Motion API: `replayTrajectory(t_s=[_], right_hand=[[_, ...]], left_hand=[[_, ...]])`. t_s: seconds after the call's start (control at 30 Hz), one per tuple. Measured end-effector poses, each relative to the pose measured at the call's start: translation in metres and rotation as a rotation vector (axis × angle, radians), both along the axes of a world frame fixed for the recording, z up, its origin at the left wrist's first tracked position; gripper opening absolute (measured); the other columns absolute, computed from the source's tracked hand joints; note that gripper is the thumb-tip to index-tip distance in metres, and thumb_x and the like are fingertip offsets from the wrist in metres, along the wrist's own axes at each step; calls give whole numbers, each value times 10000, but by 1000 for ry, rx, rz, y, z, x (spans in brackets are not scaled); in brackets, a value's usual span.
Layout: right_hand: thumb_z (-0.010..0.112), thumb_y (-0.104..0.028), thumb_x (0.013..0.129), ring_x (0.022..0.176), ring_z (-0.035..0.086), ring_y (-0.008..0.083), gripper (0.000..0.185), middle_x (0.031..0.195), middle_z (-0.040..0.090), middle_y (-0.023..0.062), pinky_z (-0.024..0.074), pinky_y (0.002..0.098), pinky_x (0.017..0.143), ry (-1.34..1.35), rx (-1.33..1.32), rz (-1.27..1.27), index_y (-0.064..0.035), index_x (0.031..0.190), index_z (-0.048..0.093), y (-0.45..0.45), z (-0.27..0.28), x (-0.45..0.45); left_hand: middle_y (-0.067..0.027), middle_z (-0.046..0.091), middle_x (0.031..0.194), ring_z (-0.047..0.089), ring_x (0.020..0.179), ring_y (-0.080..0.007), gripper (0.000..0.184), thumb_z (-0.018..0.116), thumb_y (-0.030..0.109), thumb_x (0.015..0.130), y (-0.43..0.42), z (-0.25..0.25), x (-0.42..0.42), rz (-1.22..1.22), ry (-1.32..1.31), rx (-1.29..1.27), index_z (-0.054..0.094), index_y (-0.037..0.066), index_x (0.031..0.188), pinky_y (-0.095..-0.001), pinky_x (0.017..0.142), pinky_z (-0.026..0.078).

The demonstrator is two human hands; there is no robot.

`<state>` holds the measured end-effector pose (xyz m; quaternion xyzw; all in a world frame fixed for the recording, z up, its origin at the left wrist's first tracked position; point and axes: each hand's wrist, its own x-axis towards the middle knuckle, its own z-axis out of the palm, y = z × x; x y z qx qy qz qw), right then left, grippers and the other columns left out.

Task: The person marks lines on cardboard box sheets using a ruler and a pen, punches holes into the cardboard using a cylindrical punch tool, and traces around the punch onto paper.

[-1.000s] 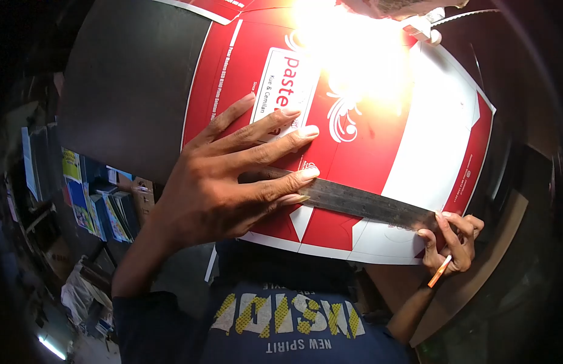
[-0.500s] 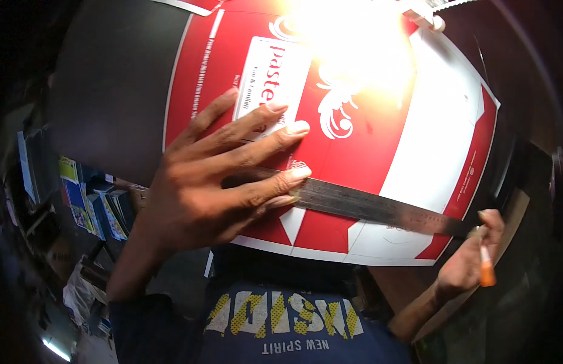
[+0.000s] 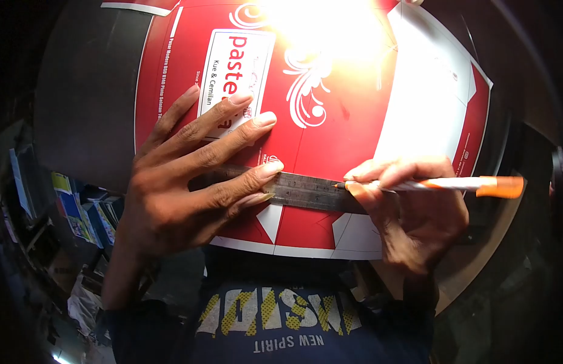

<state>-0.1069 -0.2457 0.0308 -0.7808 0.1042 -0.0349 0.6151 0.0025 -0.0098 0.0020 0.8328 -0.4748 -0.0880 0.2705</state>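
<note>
Left fingers [image 3: 227, 193] spread flat on the ruler [image 3: 312, 194], right fingers [image 3: 415, 167] pinching the pen [image 3: 463, 184] near its tip, I think, so press evenly.

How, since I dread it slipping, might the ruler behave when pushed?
The ruler looks metallic and straight, so probably stiff. Its flat shape makes rolling unlikely. It could slide on the smooth-looking printed sheet, though the left hand lies across it.

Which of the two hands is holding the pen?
The right hand, with an orange-ended pen at the ruler; the left hand lies spread over the ruler and red sheet.
</note>
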Motion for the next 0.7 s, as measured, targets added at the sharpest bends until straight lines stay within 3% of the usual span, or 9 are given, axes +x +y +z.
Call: replayTrajectory(t_s=[0.07,0.17,0.3,0.4,0.47,0.7], right_hand=[[702,158,812,881,704,296,251,856,658,215,610,448,784,1,103,-63,52,969,538,3,-12,-1],[706,165,822,868,717,264,300,898,651,166,650,353,732,-214,305,-89,107,1054,526,-3,-30,-1],[709,144,829,872,719,286,297,914,639,176,660,366,717,-371,67,82,110,1059,524,-8,-33,-1],[718,130,828,862,721,289,288,917,636,174,664,373,716,-317,64,24,108,1048,534,-6,-28,-2],[634,186,856,842,713,317,254,868,612,156,628,471,762,-261,-14,74,76,1028,483,-7,-23,-1],[629,189,856,825,714,307,250,867,614,149,632,455,749,-283,-59,98,77,1025,483,-9,-24,0]], left_hand=[[-62,669,1310,544,1330,-289,330,812,326,750,0,0,0,-2,3,-7,771,263,1072,-523,1180,335],[-60,669,1309,542,1331,-291,334,812,324,750,-1,1,1,-3,5,-10,770,263,1076,-523,1181,334],[-65,669,1309,539,1333,-290,340,814,319,751,1,1,2,-13,5,-1,768,259,1083,-524,1183,330],[-68,669,1308,538,1334,-291,336,814,318,755,1,1,1,-16,2,0,768,257,1083,-526,1184,328],[-68,670,1308,537,1335,-291,337,814,318,756,1,1,2,-17,3,-6,767,257,1084,-527,1184,327],[-70,668,1310,534,1338,-296,338,811,311,764,1,0,2,-24,6,-6,763,258,1094,-528,1189,317]])
